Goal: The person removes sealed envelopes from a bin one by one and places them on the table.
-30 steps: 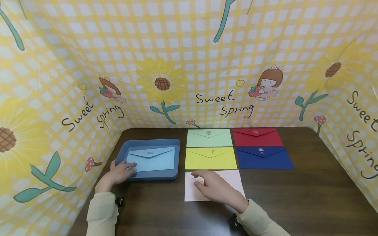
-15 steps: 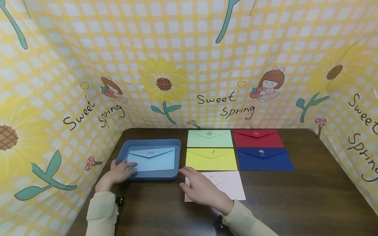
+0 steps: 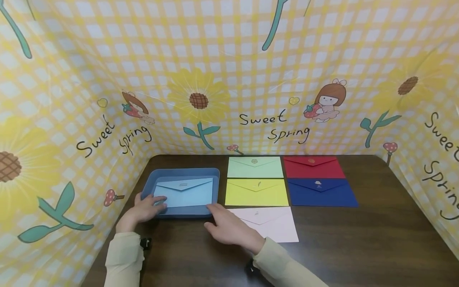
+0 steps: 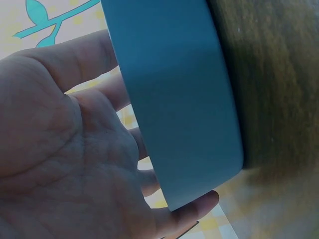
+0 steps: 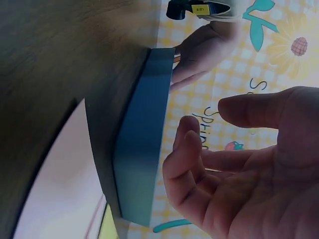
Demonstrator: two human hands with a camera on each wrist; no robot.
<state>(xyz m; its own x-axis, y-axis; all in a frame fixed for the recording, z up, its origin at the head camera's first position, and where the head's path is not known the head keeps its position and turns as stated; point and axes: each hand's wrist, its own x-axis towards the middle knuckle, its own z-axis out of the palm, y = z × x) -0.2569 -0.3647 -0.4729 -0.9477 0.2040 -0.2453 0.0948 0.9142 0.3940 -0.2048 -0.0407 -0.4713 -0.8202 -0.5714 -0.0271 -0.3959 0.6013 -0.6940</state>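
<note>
In the head view, a blue tray (image 3: 179,173) stands at the left with a light blue envelope (image 3: 190,195) lying in it. My left hand (image 3: 141,211) holds the tray at its front-left corner, fingers reaching over the rim, as the left wrist view also shows. My right hand (image 3: 231,227) hovers at the tray's front-right corner with loosely bent fingers and nothing between them. Whether its fingertips touch the rim is hard to tell. Under that hand's right side lies a pale pink envelope (image 3: 276,225), its left part covered.
Beyond the pink envelope lie a yellow envelope (image 3: 256,195) and a mint green one (image 3: 254,169). To their right are a dark blue envelope (image 3: 322,197) and a red envelope (image 3: 313,165). A checked sunflower cloth (image 3: 229,52) encloses the table's (image 3: 373,239) back and sides.
My right hand has moved left from above the pink envelope to the tray's front-right corner, uncovering more of that envelope. The left hand and the tray have stayed put.
</note>
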